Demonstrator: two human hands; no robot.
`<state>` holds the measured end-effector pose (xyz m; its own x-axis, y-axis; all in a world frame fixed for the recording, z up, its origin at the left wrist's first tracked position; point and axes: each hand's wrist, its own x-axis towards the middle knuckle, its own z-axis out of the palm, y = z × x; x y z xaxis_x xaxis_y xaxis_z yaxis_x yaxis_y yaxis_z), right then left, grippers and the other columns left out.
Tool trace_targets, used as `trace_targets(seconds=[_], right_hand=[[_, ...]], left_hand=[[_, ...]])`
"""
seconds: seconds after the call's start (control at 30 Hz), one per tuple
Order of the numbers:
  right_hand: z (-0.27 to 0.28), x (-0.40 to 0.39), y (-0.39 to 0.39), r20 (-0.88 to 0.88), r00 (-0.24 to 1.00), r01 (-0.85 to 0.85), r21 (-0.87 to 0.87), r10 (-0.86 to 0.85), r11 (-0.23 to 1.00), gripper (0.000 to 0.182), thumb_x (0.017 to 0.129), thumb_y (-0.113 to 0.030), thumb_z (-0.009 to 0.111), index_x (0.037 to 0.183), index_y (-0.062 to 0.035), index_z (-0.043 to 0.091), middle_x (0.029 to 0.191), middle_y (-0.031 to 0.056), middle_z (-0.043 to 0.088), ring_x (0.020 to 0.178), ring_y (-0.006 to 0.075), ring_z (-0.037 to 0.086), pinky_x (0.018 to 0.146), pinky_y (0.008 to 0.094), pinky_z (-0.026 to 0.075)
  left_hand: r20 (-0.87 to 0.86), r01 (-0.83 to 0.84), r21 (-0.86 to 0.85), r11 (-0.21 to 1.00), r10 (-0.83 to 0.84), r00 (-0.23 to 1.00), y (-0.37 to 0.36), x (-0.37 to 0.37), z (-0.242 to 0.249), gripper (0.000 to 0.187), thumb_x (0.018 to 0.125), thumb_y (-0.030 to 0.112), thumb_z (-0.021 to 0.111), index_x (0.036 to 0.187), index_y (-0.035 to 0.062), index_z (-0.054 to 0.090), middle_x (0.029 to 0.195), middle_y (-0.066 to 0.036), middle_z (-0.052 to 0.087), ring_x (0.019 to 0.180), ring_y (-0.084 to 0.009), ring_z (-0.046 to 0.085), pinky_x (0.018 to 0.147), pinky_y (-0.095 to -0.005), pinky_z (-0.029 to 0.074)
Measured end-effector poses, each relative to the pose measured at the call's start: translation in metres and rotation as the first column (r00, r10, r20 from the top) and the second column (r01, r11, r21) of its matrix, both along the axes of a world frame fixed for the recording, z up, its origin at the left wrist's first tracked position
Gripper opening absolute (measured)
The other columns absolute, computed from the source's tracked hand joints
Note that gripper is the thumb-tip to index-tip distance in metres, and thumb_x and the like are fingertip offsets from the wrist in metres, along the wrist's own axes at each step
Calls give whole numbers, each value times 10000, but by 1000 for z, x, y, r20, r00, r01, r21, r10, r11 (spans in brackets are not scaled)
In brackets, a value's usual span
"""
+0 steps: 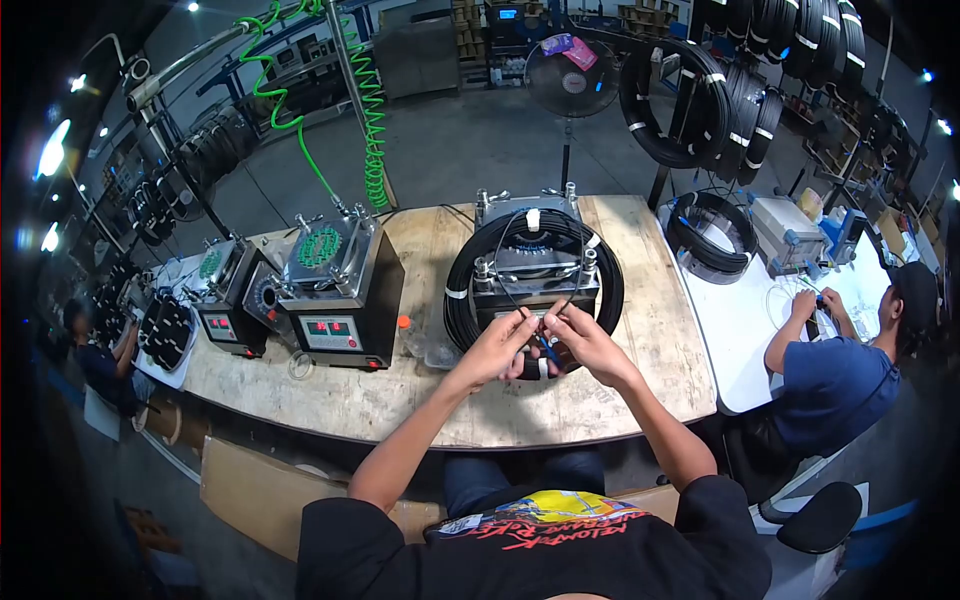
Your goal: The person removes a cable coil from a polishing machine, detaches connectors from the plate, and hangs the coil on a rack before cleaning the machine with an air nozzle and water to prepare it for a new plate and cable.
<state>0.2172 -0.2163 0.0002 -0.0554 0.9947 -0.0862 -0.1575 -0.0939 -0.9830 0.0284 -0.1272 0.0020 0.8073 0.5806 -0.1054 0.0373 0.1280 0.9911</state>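
Observation:
A large coil of black cable [461, 318], bound with white tape, stands against a metal-topped machine [530, 260] on the wooden table. In front of its lower part, my left hand [497, 352] is closed, thumb and fingers pinching a thin black cable end. Close beside it, my right hand [588, 342] also pinches a black cable. Two thin strands run up from my fingers into the ring of the coil. A small blue piece shows between the hands; its kind is partly hidden by the fingers.
Two heating machines [335, 285] with red displays stand left on the wooden table [420, 405]. A green spiral hose [372, 130] hangs above. At right, a co-worker [835, 375] sits at a white table [735, 365] bearing another coil [712, 235]. More coils [675, 105] hang behind.

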Motion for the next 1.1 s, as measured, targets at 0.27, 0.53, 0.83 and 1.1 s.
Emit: trace_targets(seconds=[0.27, 0.53, 0.83, 1.1], right_hand=[[-19, 13, 11, 114, 989, 58, 267, -91, 962, 213, 1101, -265, 553, 1093, -56, 589, 887, 4, 635, 817, 59, 603, 620, 244, 506], [1, 9, -1, 73, 996, -68, 117, 60, 991, 189, 1054, -179, 635, 1157, -71, 517, 714, 11, 617, 547, 55, 533, 459, 232, 368], [45, 105, 33, 580, 764, -19, 458, -283, 889, 142, 973, -115, 707, 1019, 20, 712, 769, 56, 687, 672, 120, 625, 643, 287, 513], [80, 147, 97, 841, 162, -82, 533, -516, 842, 164, 918, -198, 733, 1026, -107, 817, 872, 91, 688, 821, 256, 636, 774, 356, 503]], left_hand=[[26, -76, 40, 996, 75, 997, 7, 6, -3, 276, 1076, 352, 593, 1028, 91, 669, 668, 32, 568, 512, 2, 405, 463, -179, 275], [3, -34, 197, 980, 34, 999, 8, 9, -4, 252, 1064, 306, 624, 1022, 68, 693, 706, 25, 612, 582, -6, 479, 518, -178, 337], [-153, 37, 846, 532, 177, 972, 89, -63, 46, 175, 968, 144, 696, 1055, 2, 750, 895, -92, 719, 814, -186, 684, 776, -327, 544], [-74, 45, 994, 97, 310, 948, 183, -54, 50, 244, 968, 189, 687, 1090, -13, 748, 919, -151, 755, 830, -298, 715, 799, -397, 560]])
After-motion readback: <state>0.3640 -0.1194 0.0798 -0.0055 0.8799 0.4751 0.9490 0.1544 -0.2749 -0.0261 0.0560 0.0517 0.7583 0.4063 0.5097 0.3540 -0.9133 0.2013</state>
